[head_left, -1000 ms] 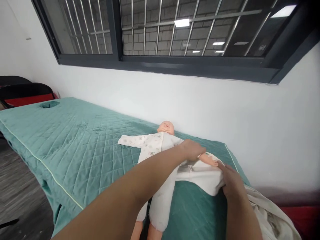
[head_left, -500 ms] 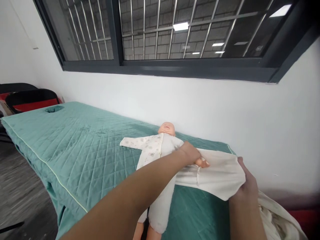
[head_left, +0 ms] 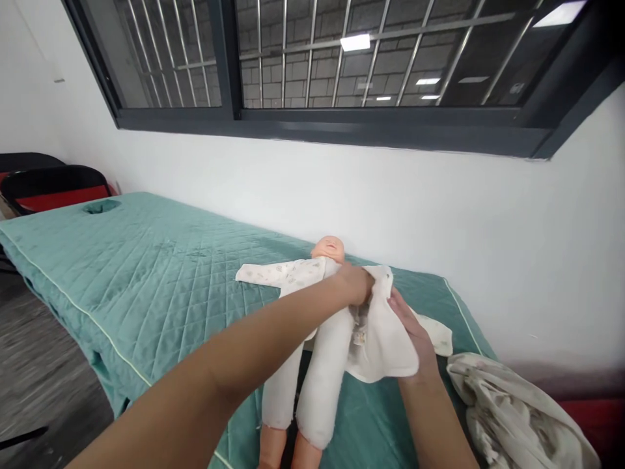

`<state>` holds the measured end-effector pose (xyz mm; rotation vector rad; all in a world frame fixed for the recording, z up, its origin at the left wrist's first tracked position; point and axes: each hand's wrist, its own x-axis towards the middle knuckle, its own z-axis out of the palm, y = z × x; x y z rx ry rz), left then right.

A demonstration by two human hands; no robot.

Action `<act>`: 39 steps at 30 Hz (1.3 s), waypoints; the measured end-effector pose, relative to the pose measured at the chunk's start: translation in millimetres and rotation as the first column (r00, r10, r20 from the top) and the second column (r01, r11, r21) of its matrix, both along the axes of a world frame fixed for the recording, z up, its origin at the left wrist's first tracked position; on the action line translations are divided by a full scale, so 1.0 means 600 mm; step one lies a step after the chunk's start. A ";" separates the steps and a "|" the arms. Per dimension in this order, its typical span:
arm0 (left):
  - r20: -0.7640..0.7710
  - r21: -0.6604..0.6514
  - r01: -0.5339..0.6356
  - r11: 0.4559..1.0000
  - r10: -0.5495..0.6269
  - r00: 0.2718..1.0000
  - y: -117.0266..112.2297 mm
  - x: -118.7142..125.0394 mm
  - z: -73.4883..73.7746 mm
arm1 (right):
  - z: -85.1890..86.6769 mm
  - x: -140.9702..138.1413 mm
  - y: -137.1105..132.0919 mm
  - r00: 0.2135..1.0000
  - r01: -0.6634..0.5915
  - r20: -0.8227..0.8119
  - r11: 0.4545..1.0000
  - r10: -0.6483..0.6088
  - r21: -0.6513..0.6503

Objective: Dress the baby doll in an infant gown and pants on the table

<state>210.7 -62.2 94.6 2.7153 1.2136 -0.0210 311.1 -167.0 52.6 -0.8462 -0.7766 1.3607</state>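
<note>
A baby doll [head_left: 329, 247] lies face up on the bed, head toward the wall, its white cloth body and legs [head_left: 322, 378] pointing to me. A white printed baby shirt [head_left: 303, 273] covers the arm at the left of the picture, sleeve stretched out. My left hand [head_left: 359, 283] is closed around the doll's other arm, by the shoulder; its fingertips and that arm are largely hidden by cloth. With my right hand [head_left: 413, 326] I grip the shirt's open front panel [head_left: 388, 342], held up with its inside showing. The shirt's other sleeve [head_left: 437, 333] lies behind my right hand.
A green quilted cover [head_left: 170, 280] spreads over the bed, with a hole [head_left: 101, 206] at its far left. A crumpled cream cloth [head_left: 522, 410] lies at the right. Black and red chairs [head_left: 58, 189] stand at the left. Behind the bed is a white wall [head_left: 439, 215] under a barred window.
My right hand has moved left, bringing the shirt panel in toward the doll and folding it up. The doll's hand, visible before, is now covered by the cloth.
</note>
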 end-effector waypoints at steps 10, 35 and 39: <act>0.288 -0.200 -0.089 0.976 0.146 0.946 0.031 -0.117 0.050 | 0.014 -0.046 -0.016 0.966 -0.246 0.110 0.962 0.233 0.118; 0.753 0.038 -0.406 0.913 0.240 0.612 -0.177 -0.383 -0.168 | -0.034 -0.016 0.024 0.986 -0.055 0.166 0.985 0.027 0.164; 0.739 -0.003 -0.392 0.920 0.266 0.619 -0.231 -0.409 -0.205 | -0.055 -0.028 -0.005 0.981 0.061 0.170 0.984 -0.090 0.168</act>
